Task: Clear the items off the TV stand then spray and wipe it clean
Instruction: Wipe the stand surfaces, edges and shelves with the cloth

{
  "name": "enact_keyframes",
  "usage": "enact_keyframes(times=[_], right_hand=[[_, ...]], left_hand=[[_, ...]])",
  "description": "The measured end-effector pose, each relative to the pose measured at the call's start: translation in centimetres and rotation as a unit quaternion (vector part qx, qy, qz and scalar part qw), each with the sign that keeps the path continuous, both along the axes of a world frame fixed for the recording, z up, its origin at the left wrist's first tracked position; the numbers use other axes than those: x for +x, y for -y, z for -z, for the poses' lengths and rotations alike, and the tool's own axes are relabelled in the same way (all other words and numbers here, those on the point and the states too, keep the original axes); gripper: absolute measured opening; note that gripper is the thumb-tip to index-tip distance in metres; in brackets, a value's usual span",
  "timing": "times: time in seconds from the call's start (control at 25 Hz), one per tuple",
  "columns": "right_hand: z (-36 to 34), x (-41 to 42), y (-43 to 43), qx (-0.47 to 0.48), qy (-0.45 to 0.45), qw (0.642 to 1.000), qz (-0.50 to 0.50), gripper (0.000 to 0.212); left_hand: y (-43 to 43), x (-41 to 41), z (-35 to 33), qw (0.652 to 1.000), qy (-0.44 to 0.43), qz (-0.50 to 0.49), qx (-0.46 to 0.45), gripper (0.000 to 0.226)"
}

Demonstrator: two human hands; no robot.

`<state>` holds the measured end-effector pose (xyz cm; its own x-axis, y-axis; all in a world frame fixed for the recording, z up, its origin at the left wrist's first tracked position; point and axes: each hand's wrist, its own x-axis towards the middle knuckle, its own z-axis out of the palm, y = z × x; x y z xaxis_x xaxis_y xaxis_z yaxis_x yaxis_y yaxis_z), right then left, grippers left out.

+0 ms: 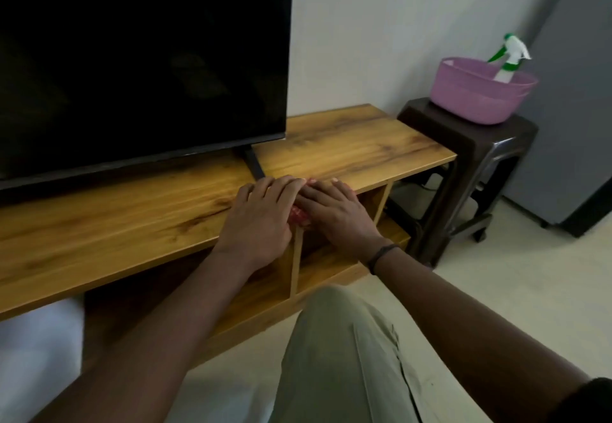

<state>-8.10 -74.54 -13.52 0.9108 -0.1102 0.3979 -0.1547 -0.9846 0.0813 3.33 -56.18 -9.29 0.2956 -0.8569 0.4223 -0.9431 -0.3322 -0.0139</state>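
Step in hand: wiping. Left hand (261, 217) and right hand (334, 210) lie side by side, touching, at the front edge of the TV stand (347, 144). Both are spread flat with straight fingers, pressing on a red cloth (299, 218); neither grips anything. The cloth is mostly hidden under the palms, with only a sliver showing between them, so I can't tell its size or fold.

Clearing looks done: only the TV (132, 58) is on top, and its foot (253, 164) is just beyond the left hand. The spray bottle (510, 58) stands in the purple basket (473, 97) on the dark stool (463, 144), well off to the right of the right hand. Can't see any wetness on the wood, so spray status is unknown.

Next move, my read:
- Slide the cloth along the top with even pressure. There is bare wood beyond and right of the hands, and a long stretch to the left under the screen.
- Work round the TV foot without nudging it; clearance under the screen edge is low.
- Keep the cloth from slipping off the front lip.
- If the wood is dry, reach right for the bottle first.
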Motion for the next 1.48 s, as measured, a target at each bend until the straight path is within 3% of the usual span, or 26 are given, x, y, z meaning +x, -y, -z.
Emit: enact_keyframes(times=[0.2,0.36,0.44,0.52,0.64,0.72,0.76,0.84,0.92,1.0,1.04,1.08,1.2,1.28,1.36,1.48], right_hand=[[-0.6,-4.9,10.2,0.055,-0.012,0.994,0.096,0.062],[-0.6,-6.8,15.6,0.097,-0.03,0.988,0.114,0.06],[0.0,-7.8,17.8,0.151,0.001,0.98,0.128,0.058],[0.6,-9.0,20.3,0.249,0.072,0.948,0.183,0.054],[0.9,-9.1,23.9,0.413,0.198,0.853,0.249,0.053],[-0.2,-7.5,25.3,0.527,0.296,0.744,0.284,0.056],[-0.8,-6.6,25.5,0.561,0.333,0.696,0.302,0.056],[-2.3,-5.1,24.7,0.583,0.377,0.64,0.328,0.057],[-2.8,-4.0,21.6,0.625,0.414,0.584,0.312,0.063],[-1.3,-3.2,16.3,0.712,0.435,0.497,0.239,0.063],[-0.1,-2.7,13.3,0.737,0.434,0.475,0.208,0.061],[1.2,-1.9,10.8,0.738,0.434,0.481,0.191,0.059],[4.6,1.4,6.8,0.618,0.47,0.594,0.211,0.057],[7.1,2.7,6.7,0.538,0.501,0.635,0.235,0.053],[11.4,3.2,7.1,0.513,0.499,0.649,0.257,0.05],[19.0,2.8,6.5,0.548,0.47,0.634,0.277,0.048]], left_hand=[[5.8,1.3,-0.1,0.996,-0.012,0.047,0.07,0.08],[7.1,2.3,1.7,0.995,-0.035,0.038,0.083,0.07],[7.3,2.9,2.4,0.996,-0.035,0.035,0.07,0.067],[7.8,3.1,2.7,0.997,-0.037,0.034,0.066,0.069],[8.1,3.2,3.1,0.997,-0.018,0.033,0.066,0.069],[8.1,3.1,3.1,0.997,-0.009,0.031,0.069,0.07],[8.1,3.1,3.1,0.997,-0.009,0.029,0.072,0.07],[8.2,3.0,2.9,0.997,-0.016,0.024,0.077,0.071],[8.2,2.8,2.8,0.997,-0.024,0.024,0.075,0.071],[8.1,2.9,2.8,0.997,-0.023,0.024,0.076,0.071],[8.1,2.9,2.8,0.996,-0.023,0.024,0.079,0.072],[8.2,2.9,2.8,0.996,-0.026,0.024,0.08,0.073],[8.1,2.9,2.9,0.996,-0.026,0.027,0.075,0.072],[8.0,3.0,2.9,0.997,-0.007,0.03,0.07,0.069],[8.0,3.0,3.1,0.997,0.0,0.03,0.07,0.066],[8.3,3.2,3.3,0.997,0.012,0.036,0.061,0.063]])
